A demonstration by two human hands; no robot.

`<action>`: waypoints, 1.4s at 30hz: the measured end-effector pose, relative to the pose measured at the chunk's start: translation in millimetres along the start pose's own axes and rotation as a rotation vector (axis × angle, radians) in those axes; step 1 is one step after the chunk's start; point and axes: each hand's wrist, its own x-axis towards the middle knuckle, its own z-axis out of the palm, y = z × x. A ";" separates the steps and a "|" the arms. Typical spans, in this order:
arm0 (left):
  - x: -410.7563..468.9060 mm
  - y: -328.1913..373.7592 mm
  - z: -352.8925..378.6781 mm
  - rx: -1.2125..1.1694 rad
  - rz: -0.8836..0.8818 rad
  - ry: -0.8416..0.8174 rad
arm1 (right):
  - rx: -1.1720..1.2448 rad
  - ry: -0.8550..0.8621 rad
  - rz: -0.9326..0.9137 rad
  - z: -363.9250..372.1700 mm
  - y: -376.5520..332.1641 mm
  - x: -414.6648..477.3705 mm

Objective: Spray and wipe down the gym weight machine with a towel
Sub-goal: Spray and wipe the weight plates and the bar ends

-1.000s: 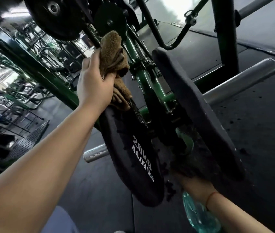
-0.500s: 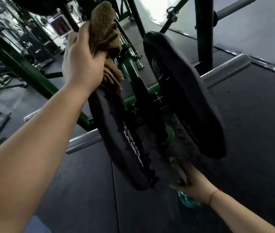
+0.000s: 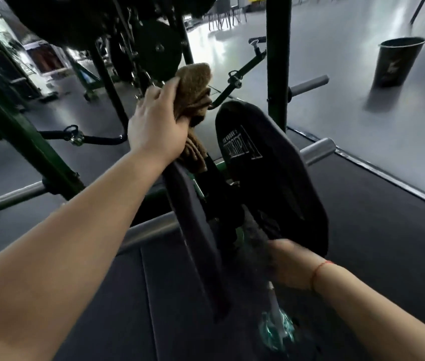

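View has tilted up a bit since half a second ago, so more of the pale floor and a black bin (image 3: 398, 61) show on the far right now, while the left hand (image 3: 156, 126) is still parked at the top of the near weight plate (image 3: 195, 225). That hand is clamped around the bunched brown towel (image 3: 195, 87), thumb and fingers curled into it. The towel sits right at the plate's top edge, with a loose tail hanging down just behind the rim. The other weight plate (image 3: 271, 173), the one with white lettering, leans just to the right of the first; both are tilted against the dark green weight machine (image 3: 24, 142). Silver pegs stick out either side, one on the left (image 3: 11, 198) and one on the right (image 3: 315, 152). The right hand (image 3: 289, 264) is low down by the bottom edge of the lettered plate, red string (image 3: 320, 269) on the wrist, directly above the teal spray bottle (image 3: 276, 329). It's too smeared to tell whether the fingers are actually wrapped on the bottle or not.
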 end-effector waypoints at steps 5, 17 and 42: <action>0.1 0.9 -11.1 -0.200 0.028 -0.024 | 0.539 0.681 -0.205 -71.8 -78.7 -1.3; -39.2 24.8 -61.6 -1.027 -0.285 -0.348 | 1.669 0.627 -0.308 -125.9 -137.9 7.2; -92.0 1.9 18.5 -0.702 -0.273 -0.038 | 1.285 0.361 -0.264 -70.7 -124.5 96.3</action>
